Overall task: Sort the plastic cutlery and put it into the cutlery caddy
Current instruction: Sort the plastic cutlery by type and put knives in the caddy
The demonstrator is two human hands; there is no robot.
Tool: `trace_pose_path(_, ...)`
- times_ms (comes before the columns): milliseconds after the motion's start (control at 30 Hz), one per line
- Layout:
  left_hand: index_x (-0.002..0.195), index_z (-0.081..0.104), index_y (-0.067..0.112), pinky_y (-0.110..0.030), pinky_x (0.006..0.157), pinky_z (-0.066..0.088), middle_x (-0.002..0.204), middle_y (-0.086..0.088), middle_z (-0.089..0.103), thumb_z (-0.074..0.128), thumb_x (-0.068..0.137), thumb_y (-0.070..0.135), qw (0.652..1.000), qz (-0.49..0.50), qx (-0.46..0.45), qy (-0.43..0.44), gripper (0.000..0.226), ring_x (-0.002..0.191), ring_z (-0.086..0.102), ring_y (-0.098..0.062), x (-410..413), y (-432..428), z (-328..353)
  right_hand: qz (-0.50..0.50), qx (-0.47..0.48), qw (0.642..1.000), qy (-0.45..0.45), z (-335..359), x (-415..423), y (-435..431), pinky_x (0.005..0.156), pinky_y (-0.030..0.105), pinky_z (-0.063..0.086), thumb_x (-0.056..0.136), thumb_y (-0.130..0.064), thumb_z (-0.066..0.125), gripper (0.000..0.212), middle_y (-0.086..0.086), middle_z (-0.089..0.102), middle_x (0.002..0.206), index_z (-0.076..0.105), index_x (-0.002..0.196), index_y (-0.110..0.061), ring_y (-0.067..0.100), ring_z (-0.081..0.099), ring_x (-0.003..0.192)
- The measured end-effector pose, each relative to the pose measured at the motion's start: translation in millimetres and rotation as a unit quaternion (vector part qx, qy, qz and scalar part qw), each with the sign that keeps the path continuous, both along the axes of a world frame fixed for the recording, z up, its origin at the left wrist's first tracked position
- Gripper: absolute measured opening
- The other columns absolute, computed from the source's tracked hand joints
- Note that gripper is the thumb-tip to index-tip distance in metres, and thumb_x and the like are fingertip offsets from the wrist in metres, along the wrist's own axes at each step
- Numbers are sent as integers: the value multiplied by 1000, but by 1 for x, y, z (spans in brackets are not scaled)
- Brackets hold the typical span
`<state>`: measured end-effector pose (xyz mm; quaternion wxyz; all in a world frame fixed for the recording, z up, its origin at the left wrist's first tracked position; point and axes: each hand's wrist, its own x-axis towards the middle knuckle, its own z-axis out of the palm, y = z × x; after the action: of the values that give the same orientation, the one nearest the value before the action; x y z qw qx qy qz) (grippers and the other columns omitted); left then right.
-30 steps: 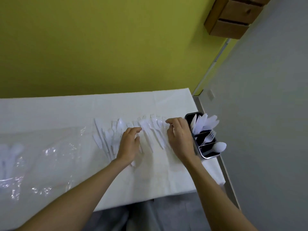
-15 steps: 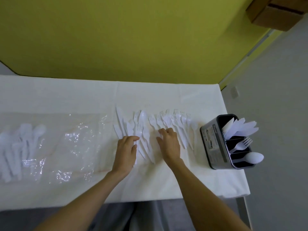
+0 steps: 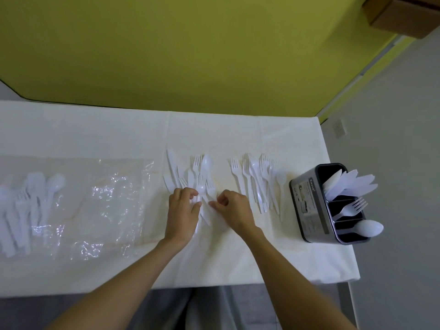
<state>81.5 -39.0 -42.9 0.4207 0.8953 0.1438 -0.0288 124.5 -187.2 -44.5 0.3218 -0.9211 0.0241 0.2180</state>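
White plastic cutlery lies on the white table in two loose groups: a left group of knives, forks and spoons (image 3: 190, 172) and a right group of mostly forks (image 3: 258, 179). My left hand (image 3: 183, 210) rests on the near end of the left group, its fingers pinched on a white cutlery piece (image 3: 198, 198). My right hand (image 3: 232, 207) lies just right of it, fingers curled on the cloth over cutlery handles; whether it grips one I cannot tell. The grey cutlery caddy (image 3: 307, 206) stands at the table's right edge, holding knives, a fork and a spoon in separate compartments.
A crinkled clear plastic bag (image 3: 100, 201) lies flat at the left, with more white cutlery (image 3: 28, 198) under or in it at the far left. The table's right edge runs just past the caddy. A yellow wall stands behind the table.
My view swung left and down. Both hands slid left from the right group to the left group, and my left fingers have closed on a piece.
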Motion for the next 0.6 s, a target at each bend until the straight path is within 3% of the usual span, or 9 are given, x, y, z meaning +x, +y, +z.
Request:
trace_pose_path(100, 105, 57, 13, -24, 86, 44, 100, 6, 43, 71, 83, 15, 1000, 5, 4, 24, 26, 96, 51, -13, 2, 1, -2, -107, 43, 993, -5, -2, 4, -10, 66, 27, 49, 89, -36, 68, 29, 4, 65, 76, 62, 81, -9, 15, 58, 69)
trace_pose_path(200, 102, 57, 13, -27, 80, 49, 96, 5, 42, 70, 84, 11, 999, 12, 7, 29, 22, 82, 56, -17, 4, 1, -2, -172, 30, 984, -31, 4, 10, -19, 64, 22, 43, 89, -35, 68, 29, 4, 62, 89, 59, 95, -9, 15, 56, 78)
trace_pose_path(300, 99, 56, 14, -27, 78, 50, 96, 3, 44, 67, 86, 9, 999, 22, 2, 27, 18, 77, 57, -15, 4, 0, -1, -140, -3, 989, -53, 8, 11, -12, 72, 25, 44, 86, -41, 70, 40, -2, 53, 101, 52, 108, -12, 14, 54, 85)
trace_pose_path(467, 97, 56, 16, -27, 75, 52, 96, 3, 45, 67, 86, 13, 999, 26, 16, 30, 15, 77, 59, -16, 2, -1, -2, -52, -30, 997, -39, 3, 13, 10, 77, 32, 54, 90, -35, 66, 29, 1, 59, 99, 58, 104, -11, 20, 60, 85)
trace_pose_path(533, 95, 57, 18, -26, 74, 49, 95, 4, 45, 70, 84, 21, 998, 33, 26, 40, 18, 77, 58, -16, 3, -1, -3, -51, -32, 998, -27, 4, 19, 12, 73, 32, 55, 90, -23, 64, 17, 4, 63, 91, 61, 96, -8, 19, 61, 78)
trace_pose_path(600, 93, 58, 17, -24, 74, 44, 95, 4, 45, 74, 79, 28, 998, 33, 31, 45, 24, 81, 55, -15, 3, -1, -4, -91, -25, 996, -5, 5, 25, 6, 57, 28, 49, 88, -12, 60, 10, 7, 61, 75, 59, 82, -4, 16, 55, 63)
